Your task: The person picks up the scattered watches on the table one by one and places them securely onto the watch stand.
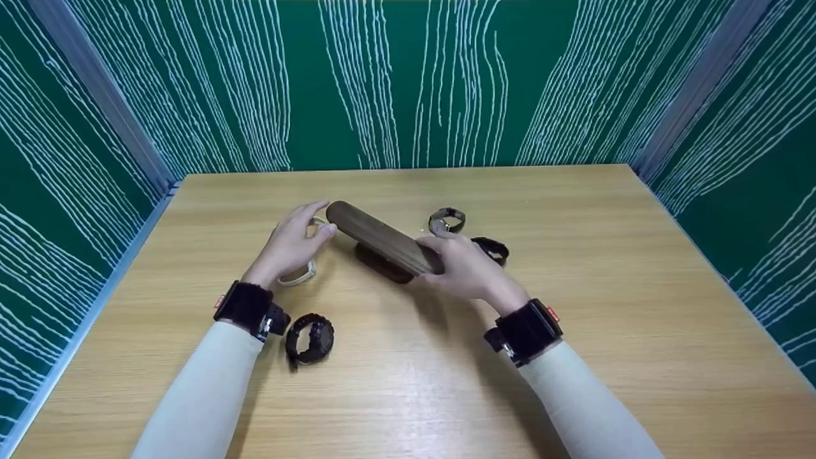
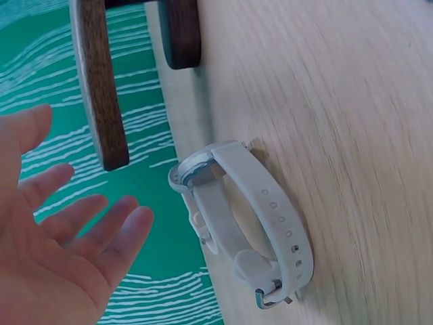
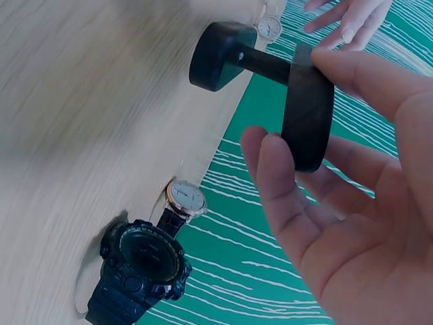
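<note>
The right hand pinches the near right end of a dark wooden bar between thumb and fingers, while the left hand is loosely spread, its fingers relaxed and just beside the bar's far left end, holding nothing. The bar slants over the middle of the table, joined by a short post to a dark base; whether that base touches the tabletop I cannot tell. Both forearms reach forward and inward in pale sleeves, with black wrist units strapped on. A white watch stands on its side by the left hand, partly hidden by it in the head view, and a black watch lies near the left wrist. Just beyond the right hand are a pale-dialled watch and a chunky black digital watch, near each other. Green walls streaked with white lines enclose the wood-grained table.
</note>
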Demonstrator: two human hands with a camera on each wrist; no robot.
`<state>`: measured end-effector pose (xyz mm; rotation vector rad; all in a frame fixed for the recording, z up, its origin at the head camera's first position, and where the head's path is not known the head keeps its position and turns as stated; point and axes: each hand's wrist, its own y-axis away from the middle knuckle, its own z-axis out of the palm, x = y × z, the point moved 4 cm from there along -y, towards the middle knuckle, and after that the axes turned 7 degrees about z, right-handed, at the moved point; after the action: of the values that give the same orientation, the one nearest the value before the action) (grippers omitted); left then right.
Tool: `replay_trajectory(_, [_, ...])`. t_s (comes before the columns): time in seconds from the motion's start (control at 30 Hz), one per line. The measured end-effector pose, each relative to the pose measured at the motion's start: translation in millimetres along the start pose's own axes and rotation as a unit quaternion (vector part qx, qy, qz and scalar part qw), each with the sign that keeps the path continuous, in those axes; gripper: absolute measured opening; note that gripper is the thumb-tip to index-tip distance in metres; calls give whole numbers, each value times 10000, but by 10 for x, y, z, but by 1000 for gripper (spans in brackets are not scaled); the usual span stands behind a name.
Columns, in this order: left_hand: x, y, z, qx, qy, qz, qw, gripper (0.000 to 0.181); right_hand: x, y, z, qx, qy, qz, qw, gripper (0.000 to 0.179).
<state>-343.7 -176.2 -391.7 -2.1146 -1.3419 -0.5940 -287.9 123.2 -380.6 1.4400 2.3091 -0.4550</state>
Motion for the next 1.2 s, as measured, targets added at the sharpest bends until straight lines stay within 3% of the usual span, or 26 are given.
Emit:
replay_trajectory(0.27, [28,-1,24,-85,-9,-147,9999,63,27,48,-48,-36,84,-247,9997,65])
replay_trajectory(0.57, [79,0,78,-279,94,14,9996,61,79,83,-93,-60,111,-504,9986,62])
replay_trajectory(0.9, [97,41,101,-371,26,183,9991,63,153,109,-128,-177,112,-352,9992,67])
replay_trajectory(1.2, [139,127,107,-498,-351,112,9981,69,227,117,-146,-123,130,-330,9993,68])
